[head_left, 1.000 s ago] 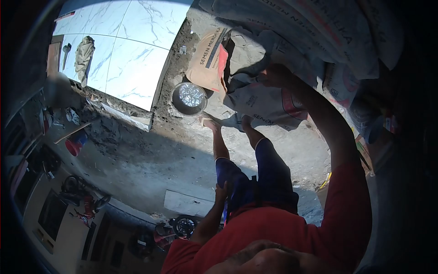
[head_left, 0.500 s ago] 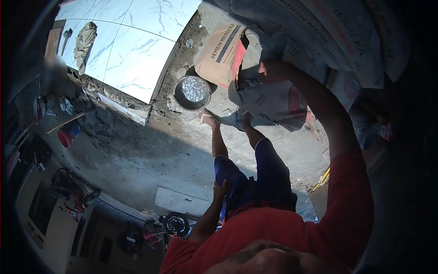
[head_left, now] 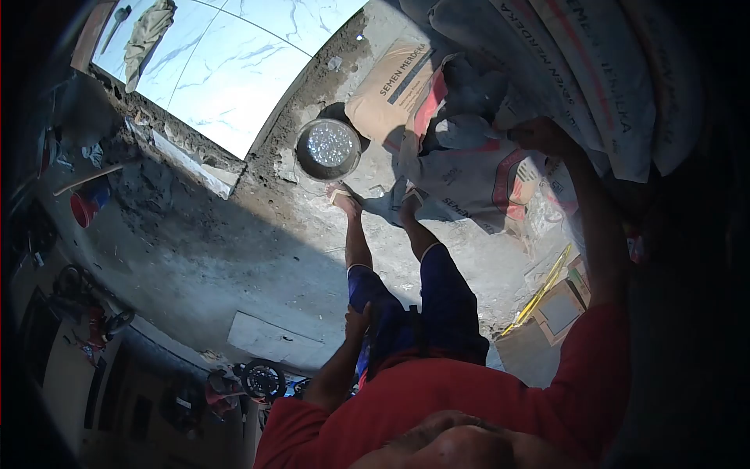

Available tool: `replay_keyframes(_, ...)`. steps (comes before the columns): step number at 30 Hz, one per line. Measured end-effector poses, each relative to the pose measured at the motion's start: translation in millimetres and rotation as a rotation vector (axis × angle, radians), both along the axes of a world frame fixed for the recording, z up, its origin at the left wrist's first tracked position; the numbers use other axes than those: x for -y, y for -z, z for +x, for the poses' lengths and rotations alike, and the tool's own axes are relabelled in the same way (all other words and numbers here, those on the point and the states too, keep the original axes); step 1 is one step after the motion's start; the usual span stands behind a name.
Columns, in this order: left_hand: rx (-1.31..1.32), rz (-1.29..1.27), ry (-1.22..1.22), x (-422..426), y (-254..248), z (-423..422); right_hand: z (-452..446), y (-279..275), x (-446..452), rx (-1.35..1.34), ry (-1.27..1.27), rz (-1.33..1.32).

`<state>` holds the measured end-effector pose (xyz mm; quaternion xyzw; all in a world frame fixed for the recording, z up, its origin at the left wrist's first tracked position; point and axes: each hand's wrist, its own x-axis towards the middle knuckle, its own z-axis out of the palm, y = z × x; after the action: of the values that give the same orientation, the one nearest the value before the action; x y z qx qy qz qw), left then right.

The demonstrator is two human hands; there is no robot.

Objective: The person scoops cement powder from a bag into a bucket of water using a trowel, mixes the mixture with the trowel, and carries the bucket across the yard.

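Observation:
My right hand (head_left: 541, 135) is closed over the upper edge of a crumpled cement sack (head_left: 465, 176); what its fingers grip is in shadow and cannot be made out. Left of that sack lies a brown paper sack (head_left: 394, 82) printed "SEMEN MERDEKA", with a red torn-looking edge. A round dark bucket (head_left: 301, 160) with glinting, water-like contents stands on the ground just beyond my feet. My left hand (head_left: 357, 321) rests on my left thigh, thumb apart from the fingers, holding nothing.
Large cement sacks (head_left: 578, 70) lean at the upper right. White marbled tiles (head_left: 234, 74) carry a crumpled cloth (head_left: 147, 39). A red and blue bucket (head_left: 88, 203) stands at the left. Cardboard (head_left: 557, 310) and a yellow strip (head_left: 539, 293) lie at the right. Motorcycles are at the lower left.
My right hand has moved right, away from the brown sack. The view has shifted, bringing the cardboard and yellow strip further into sight. My left hand stays on my thigh.

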<state>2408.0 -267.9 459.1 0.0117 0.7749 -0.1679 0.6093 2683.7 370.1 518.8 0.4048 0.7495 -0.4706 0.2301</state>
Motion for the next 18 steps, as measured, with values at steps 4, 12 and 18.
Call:
replay_keyframes(4,0.012,-0.023,0.024,-8.5,-3.4,-5.9,-9.5,-40.4,24.9,0.154,0.142,-0.087)
replay_keyframes(12,0.054,-0.062,0.011,-15.7,-6.8,-19.8,-96.5,-14.4,135.8,-0.069,0.423,-0.188)
replay_keyframes(18,0.059,-0.054,-0.045,-7.9,-5.4,-22.2,-211.1,102.9,240.7,-0.094,0.590,-0.242)
